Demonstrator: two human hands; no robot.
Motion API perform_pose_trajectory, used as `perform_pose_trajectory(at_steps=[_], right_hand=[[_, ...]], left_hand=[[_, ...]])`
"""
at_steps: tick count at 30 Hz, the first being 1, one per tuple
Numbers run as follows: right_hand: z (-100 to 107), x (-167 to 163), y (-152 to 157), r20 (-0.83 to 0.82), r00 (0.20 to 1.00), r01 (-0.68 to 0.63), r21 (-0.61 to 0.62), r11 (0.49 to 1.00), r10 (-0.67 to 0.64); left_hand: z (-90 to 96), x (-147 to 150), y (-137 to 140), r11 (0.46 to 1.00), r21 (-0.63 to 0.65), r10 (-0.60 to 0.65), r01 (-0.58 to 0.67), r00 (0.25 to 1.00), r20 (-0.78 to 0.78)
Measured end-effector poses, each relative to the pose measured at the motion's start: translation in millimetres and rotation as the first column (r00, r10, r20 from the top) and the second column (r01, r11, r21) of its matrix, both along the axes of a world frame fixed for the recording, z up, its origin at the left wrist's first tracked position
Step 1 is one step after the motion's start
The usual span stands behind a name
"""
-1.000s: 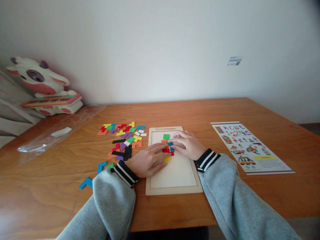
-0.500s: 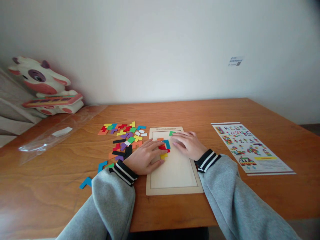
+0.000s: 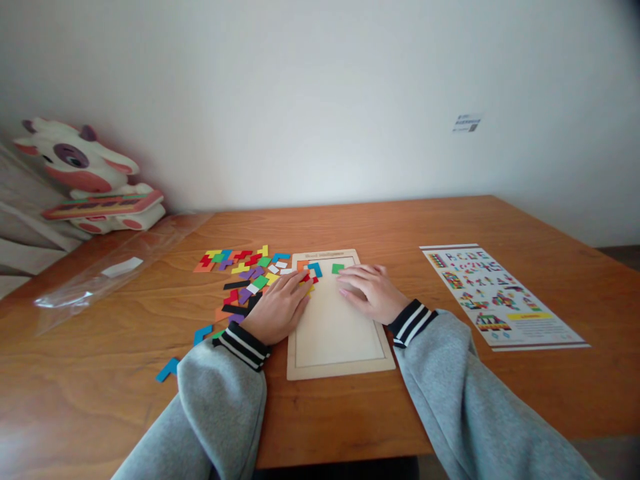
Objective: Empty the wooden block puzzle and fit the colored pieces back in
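A wooden puzzle tray (image 3: pixel 340 347) with a raised rim lies in front of me. My left hand (image 3: pixel 280 308) reaches over its left edge, fingers stretched out and resting on red (image 3: pixel 314 280) and yellow pieces that they partly cover. Just beyond those fingertips, a blue angled piece (image 3: pixel 315 269) and an orange piece (image 3: pixel 302 265) sit in the tray's upper left corner. My right hand (image 3: pixel 374 293) lies over the right side of the tray, its fingers extended and slightly curved. Close to its fingertips is a green square piece (image 3: pixel 337 269).
Many coloured pieces (image 3: pixel 245 273) are scattered left of the tray, with a blue angled piece (image 3: pixel 168 369) nearer me. A printed pattern sheet (image 3: pixel 500 300) lies at right. Far left are a clear plastic bag (image 3: pixel 75 293) and a cow-shaped toy keyboard (image 3: pixel 105 200).
My left hand has pushed the orange, blue, red and yellow pieces toward the tray's upper left corner. The tray has shifted slightly away and left. The green square shows more fully beside my right hand.
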State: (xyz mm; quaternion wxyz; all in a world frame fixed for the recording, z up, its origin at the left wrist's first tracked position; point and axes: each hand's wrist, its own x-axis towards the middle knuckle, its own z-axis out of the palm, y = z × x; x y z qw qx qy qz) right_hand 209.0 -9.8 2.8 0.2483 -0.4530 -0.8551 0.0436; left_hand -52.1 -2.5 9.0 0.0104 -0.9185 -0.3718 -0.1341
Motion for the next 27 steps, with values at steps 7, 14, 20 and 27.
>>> perform_pose_trajectory(at_steps=[7, 14, 20, 27], right_hand=[[-4, -2, 1, -0.005, 0.999, -0.037, -0.008, 0.999, 0.037], [-6, -1, 1, -0.002, 0.999, -0.033, -0.015, 0.999, 0.033], [-2, -5, -1, -0.013, 0.999, -0.037, -0.022, 0.999, 0.037], [2, -14, -7, 0.013, 0.996, -0.091, -0.097, 0.991, 0.093]], left_hand=[[-5.1, -2, 1, 1.0, -0.028, 0.004, -0.004, 1.0, 0.005], [-6.7, -1, 4, 0.999, -0.006, 0.042, -0.042, 0.999, 0.022], [-4.4, 4, 0, 1.0, 0.0, -0.017, 0.017, 0.996, 0.087], [3.7, 10, -7, 0.994, -0.031, -0.102, 0.107, 0.986, 0.132]])
